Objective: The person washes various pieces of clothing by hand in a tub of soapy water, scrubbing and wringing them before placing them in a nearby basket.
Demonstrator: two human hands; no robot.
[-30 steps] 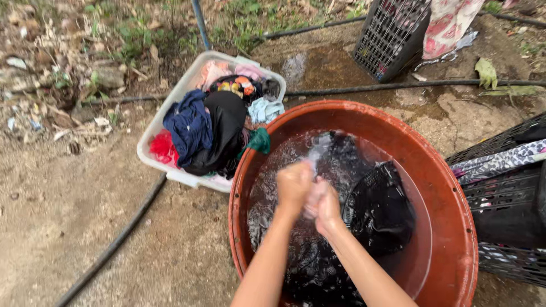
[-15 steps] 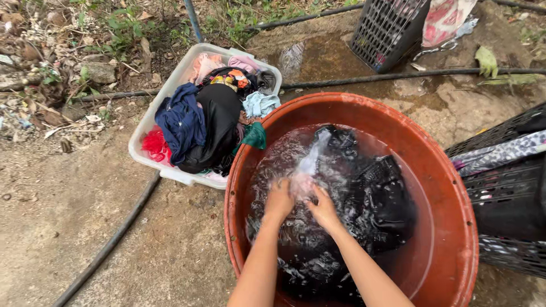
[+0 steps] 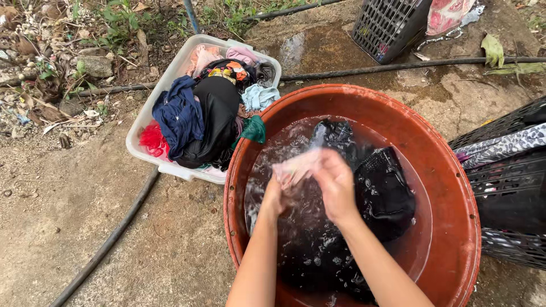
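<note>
Right hand (image 3: 335, 183) has risen, gripping blurred pale cloth (image 3: 293, 167) with left hand (image 3: 273, 199).

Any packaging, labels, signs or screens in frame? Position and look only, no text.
None in view: no package, label, sign or screen. Only containers of laundry: round red-brown basin of water centre, white rectangular tub of clothes upper left, black lattice baskets at top and right edge.

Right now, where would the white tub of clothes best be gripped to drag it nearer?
Probably the white tub's near short rim, from the person's side. That edge is bare plastic, while the clothes heap above the long sides. Both hands, left and right, are busy with a pale cloth over the red basin.
</note>
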